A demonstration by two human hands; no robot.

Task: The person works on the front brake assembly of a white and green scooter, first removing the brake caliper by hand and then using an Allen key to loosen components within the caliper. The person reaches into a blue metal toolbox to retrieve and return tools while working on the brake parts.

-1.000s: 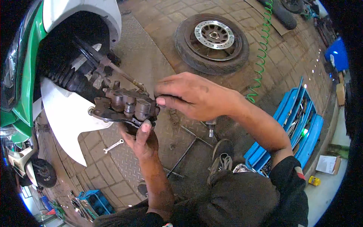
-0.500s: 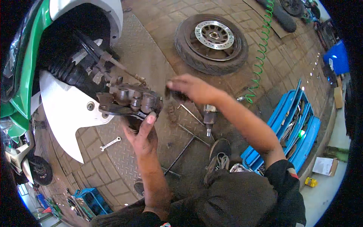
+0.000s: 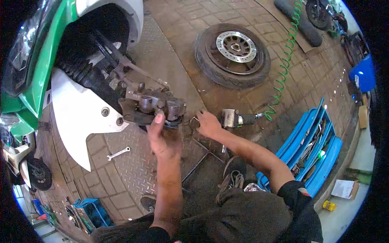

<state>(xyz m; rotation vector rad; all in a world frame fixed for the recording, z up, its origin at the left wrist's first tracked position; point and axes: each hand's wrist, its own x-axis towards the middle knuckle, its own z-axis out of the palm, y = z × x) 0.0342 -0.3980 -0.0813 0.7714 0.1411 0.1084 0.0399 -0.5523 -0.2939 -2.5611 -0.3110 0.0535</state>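
A dirty brake caliper (image 3: 156,103) hangs on its hose beside the white fairing panel (image 3: 77,117). My left hand (image 3: 165,139) grips it from below, with the thumb pressed on its near face and the other fingers mostly hidden behind. To the right of the caliper, my right hand (image 3: 208,124) is low over the floor, its fingers bent downward beside a thin metal piece (image 3: 194,119). What lies between those fingertips is hidden. An impact wrench (image 3: 229,118) with a socket lies just right of this hand.
Beyond my hands lies a wheel (image 3: 202,60) with a brake disc. A green coiled air hose (image 3: 286,60) runs to the impact wrench. At the right stands an opened blue toolbox (image 3: 324,162). A combination spanner (image 3: 118,154) and a dark T-handle wrench (image 3: 197,164) lie on the floor.
My right hand has moved down from beside the caliper toward the floor, and the dark thing at its fingers no longer shows. My left hand stays on the caliper. The whole view has shifted slightly.
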